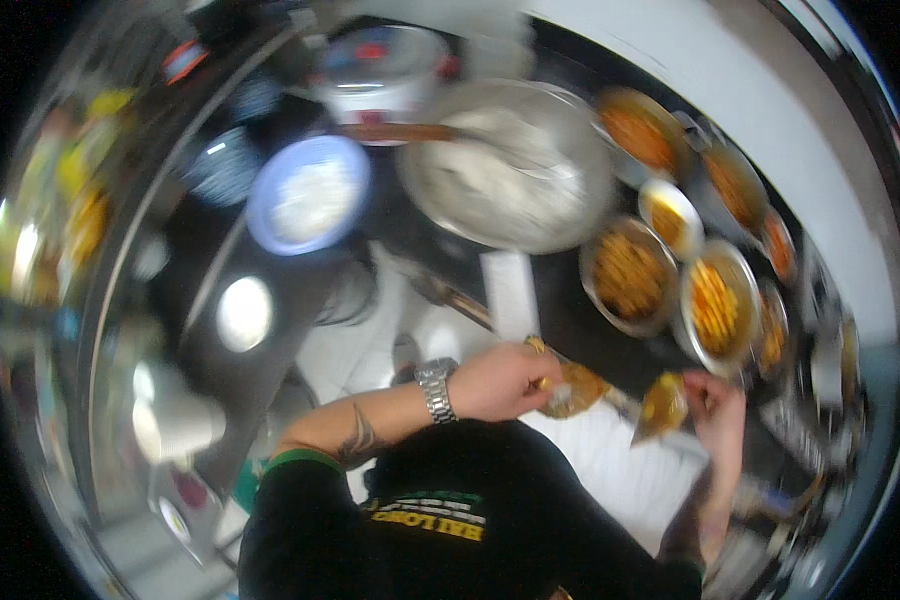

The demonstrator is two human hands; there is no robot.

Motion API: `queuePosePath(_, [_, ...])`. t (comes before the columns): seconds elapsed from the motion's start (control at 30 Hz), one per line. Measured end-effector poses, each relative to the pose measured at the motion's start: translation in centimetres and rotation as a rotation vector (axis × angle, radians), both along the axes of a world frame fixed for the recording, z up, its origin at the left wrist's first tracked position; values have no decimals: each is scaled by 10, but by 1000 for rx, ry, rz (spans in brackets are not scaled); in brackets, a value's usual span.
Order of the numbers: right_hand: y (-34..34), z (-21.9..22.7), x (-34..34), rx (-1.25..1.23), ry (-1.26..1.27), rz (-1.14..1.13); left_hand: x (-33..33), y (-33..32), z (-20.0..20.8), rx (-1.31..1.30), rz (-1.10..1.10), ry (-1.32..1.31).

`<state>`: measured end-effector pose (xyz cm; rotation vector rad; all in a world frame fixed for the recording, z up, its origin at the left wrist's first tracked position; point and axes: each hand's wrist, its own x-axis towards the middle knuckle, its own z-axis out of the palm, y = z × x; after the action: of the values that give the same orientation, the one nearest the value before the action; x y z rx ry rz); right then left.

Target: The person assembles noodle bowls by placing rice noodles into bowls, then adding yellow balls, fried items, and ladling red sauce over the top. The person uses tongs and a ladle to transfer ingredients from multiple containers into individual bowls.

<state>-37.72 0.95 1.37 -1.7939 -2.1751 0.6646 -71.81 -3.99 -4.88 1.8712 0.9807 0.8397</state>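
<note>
My left hand (502,382), with a metal watch on its wrist, is closed on the top of a clear plastic bag of orange-brown food (576,390). To its right, my right hand (715,402) pinches a smaller clear bag of yellow-brown sauce (662,408), which tapers downward to a point. The two bags hang apart from each other near the counter's front edge. Just beyond my right hand stands a metal bowl of yellow-orange strips (715,308). Motion blurs the picture, so the exact contents of both bags are unclear.
A wide metal basin of white rice-like food (510,185) has a wooden-handled tool (400,132) across its rim. Left of it is a blue bowl of white food (312,195). Several bowls of cooked food, including brown pieces (628,275), crowd the right side by the wall.
</note>
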Motion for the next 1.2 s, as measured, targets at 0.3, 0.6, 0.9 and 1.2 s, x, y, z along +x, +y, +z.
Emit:
queuePosePath(0.3, [52, 56, -345, 294, 196, 948, -292, -131, 73, 135, 952, 495])
queuePosePath(0.6, [67, 163, -769, 295, 549, 1281, -595, -274, 209, 337, 1654, 1026])
queuePosePath(0.9, [-44, 108, -1057, 297, 496, 1153, -770, -296, 144, 97, 1685, 1358])
queuePosePath(1.2, [-8, -7, -843, 359, 724, 1432, -620, -300, 54, 236, 1542, 863])
